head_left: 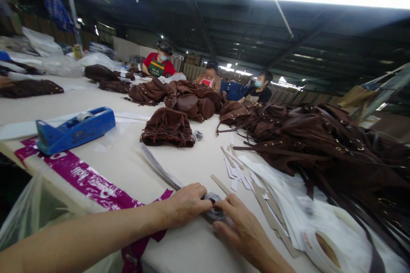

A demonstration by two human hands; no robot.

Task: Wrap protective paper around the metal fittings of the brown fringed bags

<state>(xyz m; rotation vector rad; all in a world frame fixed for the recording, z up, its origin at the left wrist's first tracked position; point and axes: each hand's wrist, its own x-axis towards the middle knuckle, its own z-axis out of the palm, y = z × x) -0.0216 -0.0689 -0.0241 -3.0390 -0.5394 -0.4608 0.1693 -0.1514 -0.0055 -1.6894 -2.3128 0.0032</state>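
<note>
Low at the front of the table, my left hand [187,204] and my right hand [241,230] close in from either side on a coiled dark strap in clear plastic [214,199]. My fingers press round the coil's edges. A long tail of the plastic-covered strap [160,169] runs from behind my left hand up toward a brown fringed bag [168,127]. Beside that bag lies a small plastic-wrapped roll [198,135], too blurred to make out fully.
A blue tape dispenser [77,130] stands at left by purple printed tape [86,175]. Brown bags [297,136] are heaped at right, with card strips [267,209] and a tape roll [323,249] nearer. Several people [158,65] work across the table.
</note>
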